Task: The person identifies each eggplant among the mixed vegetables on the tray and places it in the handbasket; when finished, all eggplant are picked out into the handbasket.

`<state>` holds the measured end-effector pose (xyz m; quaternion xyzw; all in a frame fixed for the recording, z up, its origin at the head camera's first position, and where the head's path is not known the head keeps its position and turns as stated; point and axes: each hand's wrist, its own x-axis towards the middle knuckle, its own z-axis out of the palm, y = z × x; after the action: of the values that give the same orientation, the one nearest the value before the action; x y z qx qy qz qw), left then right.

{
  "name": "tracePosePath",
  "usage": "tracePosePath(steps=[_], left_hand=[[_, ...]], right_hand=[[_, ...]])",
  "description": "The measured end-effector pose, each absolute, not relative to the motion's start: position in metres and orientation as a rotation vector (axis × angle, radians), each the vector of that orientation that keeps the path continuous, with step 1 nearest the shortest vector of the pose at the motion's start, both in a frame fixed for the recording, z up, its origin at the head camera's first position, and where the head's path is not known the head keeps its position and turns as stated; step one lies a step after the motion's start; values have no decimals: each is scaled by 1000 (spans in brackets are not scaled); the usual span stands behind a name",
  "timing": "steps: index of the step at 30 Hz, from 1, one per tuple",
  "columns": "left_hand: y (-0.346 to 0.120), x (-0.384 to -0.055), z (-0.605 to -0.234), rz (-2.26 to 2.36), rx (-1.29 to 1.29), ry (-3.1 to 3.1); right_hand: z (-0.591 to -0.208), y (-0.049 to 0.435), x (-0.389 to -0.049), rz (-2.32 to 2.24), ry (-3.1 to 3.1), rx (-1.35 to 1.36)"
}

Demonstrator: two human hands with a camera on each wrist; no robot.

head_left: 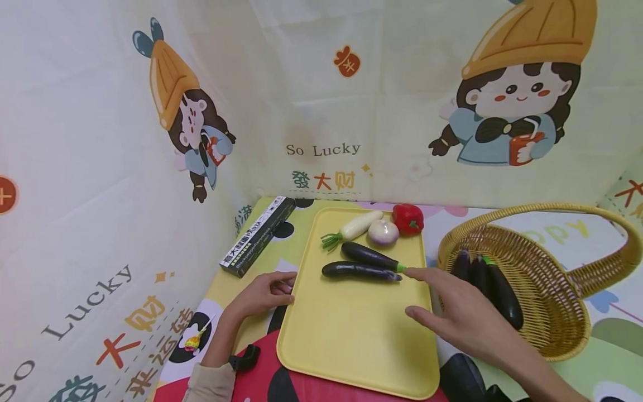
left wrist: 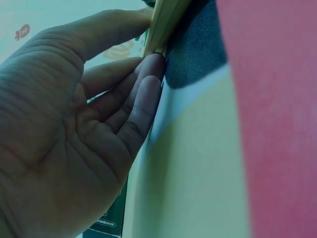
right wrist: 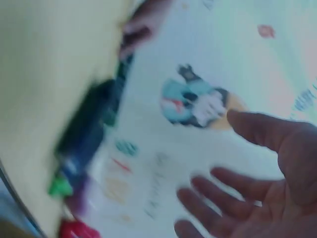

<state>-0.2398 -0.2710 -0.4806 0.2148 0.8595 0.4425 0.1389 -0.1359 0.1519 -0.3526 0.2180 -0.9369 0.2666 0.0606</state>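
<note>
My left hand [head_left: 266, 290] pinches the left rim of a yellow tray [head_left: 351, 329], with thumb and fingers meeting at the tray's edge in the left wrist view. Two dark eggplants lie side by side on the tray, the upper eggplant [head_left: 369, 257] with a green stem end, the lower eggplant [head_left: 356, 271] with a purple one. My right hand [head_left: 462, 312] hovers by the tray's right edge, fingers extended, holding nothing. Its fingertips are near the eggplants' stem ends. Behind them sit a white radish [head_left: 359, 223], a purple-white onion or turnip [head_left: 383, 232] and a red bell pepper [head_left: 408, 219].
To the right, a wicker basket [head_left: 552, 279] with a tall handle holds three eggplants [head_left: 504, 296]. A black pasta box [head_left: 258, 237] lies left of the tray. Near my left forearm is a wrapped lollipop [head_left: 193, 341]. Printed cloth walls stand behind and at left.
</note>
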Motion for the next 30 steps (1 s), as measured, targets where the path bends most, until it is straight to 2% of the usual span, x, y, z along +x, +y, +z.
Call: tracePosePath(steps=[11,30], left_hand=[[-275,-242,-475,1275,631,2489],[-270,-240,-479,1286,618,2472]], right_hand=[[-408,110,-174,1072,-2761,460],[-437,108,-214,1192,-2864,319]])
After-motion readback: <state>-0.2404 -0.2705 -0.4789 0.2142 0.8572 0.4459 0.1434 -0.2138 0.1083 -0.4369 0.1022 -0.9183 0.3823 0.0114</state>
